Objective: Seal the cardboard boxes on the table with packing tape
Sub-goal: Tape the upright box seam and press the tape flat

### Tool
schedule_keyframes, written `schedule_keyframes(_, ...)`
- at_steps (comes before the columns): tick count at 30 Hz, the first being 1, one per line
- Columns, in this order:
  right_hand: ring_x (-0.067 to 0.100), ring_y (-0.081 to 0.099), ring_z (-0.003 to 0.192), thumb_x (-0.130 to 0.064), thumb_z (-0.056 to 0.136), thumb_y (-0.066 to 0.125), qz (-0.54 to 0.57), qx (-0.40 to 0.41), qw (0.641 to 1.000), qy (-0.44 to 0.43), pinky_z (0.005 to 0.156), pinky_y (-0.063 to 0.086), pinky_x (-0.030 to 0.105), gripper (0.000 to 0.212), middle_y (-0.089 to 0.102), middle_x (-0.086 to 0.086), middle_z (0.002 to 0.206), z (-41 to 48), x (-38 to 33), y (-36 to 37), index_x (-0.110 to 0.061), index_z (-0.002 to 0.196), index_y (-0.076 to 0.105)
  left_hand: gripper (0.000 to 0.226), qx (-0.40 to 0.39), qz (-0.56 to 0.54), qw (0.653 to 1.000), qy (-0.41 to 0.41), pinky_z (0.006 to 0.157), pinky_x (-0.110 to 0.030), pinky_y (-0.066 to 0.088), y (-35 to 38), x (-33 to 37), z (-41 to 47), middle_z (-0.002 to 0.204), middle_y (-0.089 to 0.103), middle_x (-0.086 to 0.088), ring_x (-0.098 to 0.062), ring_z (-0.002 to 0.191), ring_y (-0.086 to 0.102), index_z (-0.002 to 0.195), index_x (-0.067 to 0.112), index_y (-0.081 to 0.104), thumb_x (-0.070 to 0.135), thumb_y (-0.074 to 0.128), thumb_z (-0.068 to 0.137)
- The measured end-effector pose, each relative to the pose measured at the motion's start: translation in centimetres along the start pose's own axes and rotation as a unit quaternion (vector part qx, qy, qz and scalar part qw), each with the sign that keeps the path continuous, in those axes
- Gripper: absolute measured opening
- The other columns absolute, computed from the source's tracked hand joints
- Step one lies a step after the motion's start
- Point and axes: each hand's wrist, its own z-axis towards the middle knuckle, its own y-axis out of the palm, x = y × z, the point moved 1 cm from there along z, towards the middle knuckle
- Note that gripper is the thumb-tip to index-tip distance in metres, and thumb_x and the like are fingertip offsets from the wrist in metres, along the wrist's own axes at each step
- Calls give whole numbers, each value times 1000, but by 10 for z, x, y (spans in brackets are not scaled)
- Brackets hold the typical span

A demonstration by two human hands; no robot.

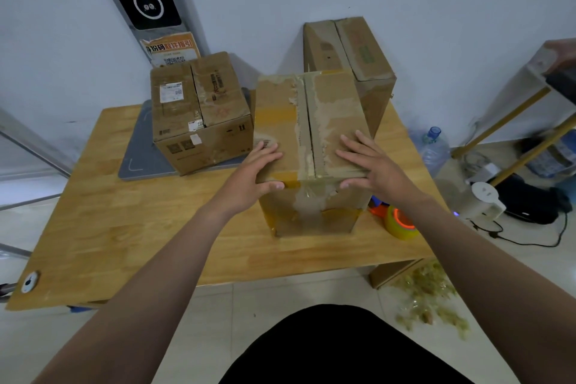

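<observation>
Nearest the camera, both bare forearms reach forward over the near edge of the wooden bench (124, 227) to the closest cardboard box (336, 109), which stands near the middle of the bench, slightly right of centre. The left hand (255, 171) lies flat on the box's left top flap with its fingers straight and its thumb over the near upper edge; it is open and grips nothing. The right hand (371, 165) mirrors it on the right top flap, fingers extended and spread, thumb at the front edge, likewise open and pressing down. The two flaps meet along a centre seam that runs away from the person between the hands, and the cardboard beside it shows torn, pale patches and old tape remnants. Just right of the box's base, a roll of yellowish packing tape (400, 223) with an orange core rests on the bench near its right edge. Further back on the left, a second box (199, 115) sits on a grey mat (140, 146). Behind the near box, a taller third box (349, 50) stands against the pale wall. A clear water bottle (433, 150) stands on the floor beyond the bench's right side.
</observation>
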Motion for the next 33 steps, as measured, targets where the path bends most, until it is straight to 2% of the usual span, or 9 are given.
schedule_keyframes(3, 18, 10, 156, -48, 74, 75, 23, 48, 998, 22, 123, 8, 21, 80, 26, -1, 164, -4, -5, 6, -13, 143, 56, 62, 33, 3, 999, -5, 127, -47, 13, 12, 8, -2, 166, 21, 21, 1, 155, -4, 152, 31, 47, 38, 70, 95)
schedule_keyframes(7, 11, 6, 155, -40, 68, 85, 80, 66, 991, 89, 120, 6, 12, 100, 12, 0, 169, -7, -9, 6, -11, 152, 42, 69, 165, 3, 984, -66, 123, -42, 17, 35, 23, 0, 166, 25, 19, -4, 156, 3, 148, 32, 52, 60, 69, 87)
schedule_keyframes(11, 3, 3, 154, -41, 62, 92, 153, 54, 974, 161, 124, 12, 22, 126, 3, -8, 169, -7, -11, 2, -22, 161, 16, 77, 238, -74, 960, -130, 120, -45, 34, 40, 31, 9, 167, 23, 18, -8, 152, 24, 152, 34, 45, 59, 72, 85)
schedule_keyframes(15, -1, 14, 150, -39, 59, 94, 236, 56, 950, 198, 124, 21, 31, 140, 10, -9, 168, -9, -11, 1, -27, 162, 1, 99, 237, -123, 946, -183, 118, -47, 38, 39, 26, 8, 167, 28, 11, -16, 151, 31, 159, 36, 30, 62, 79, 77)
schedule_keyframes(19, 1, 18, 151, -42, 65, 90, 268, 14, 942, 204, 123, 25, 30, 134, 11, -13, 168, -11, -5, 0, -34, 161, -4, 100, 227, -183, 935, -202, 115, -41, 43, 36, 19, 7, 160, 40, 12, -14, 145, 41, 160, 39, 29, 52, 84, 78)
schedule_keyframes(24, -3, -1, 152, -52, 74, 77, 223, -28, 960, 168, 120, 17, 21, 121, -12, -19, 167, -8, 3, -5, -33, 161, -5, 91, 238, -223, 923, -203, 94, -16, 47, 36, 22, 7, 148, 45, 17, -5, 131, 49, 160, 37, 29, 36, 82, 86)
schedule_keyframes(26, -1, 0, 153, -51, 78, 75, 234, -43, 957, 165, 119, 20, 19, 119, -13, -18, 167, -8, 5, -6, -34, 160, -9, 87, 243, -255, 912, -211, 103, -24, 47, 37, 23, 7, 144, 46, 18, -6, 131, 48, 161, 34, 26, 35, 77, 91)
schedule_keyframes(29, 2, 19, 151, -54, 89, 65, 278, -54, 943, 174, 109, 34, 11, 108, 5, -11, 169, -14, 4, -6, -37, 158, -16, 68, 260, -271, 896, -237, 111, -31, 38, 39, 26, 7, 158, 40, 9, -11, 142, 39, 161, 32, 28, 40, 60, 102)
schedule_keyframes(33, 7, 31, 145, -53, 96, 46, 270, -81, 937, 208, 112, 32, 15, 93, 23, -9, 162, -21, 2, -2, -30, 157, -21, 53, 267, -294, 880, -260, 102, -23, 31, 38, 31, 6, 160, 37, 5, -7, 135, 38, 162, 29, 28, 39, 40, 110)
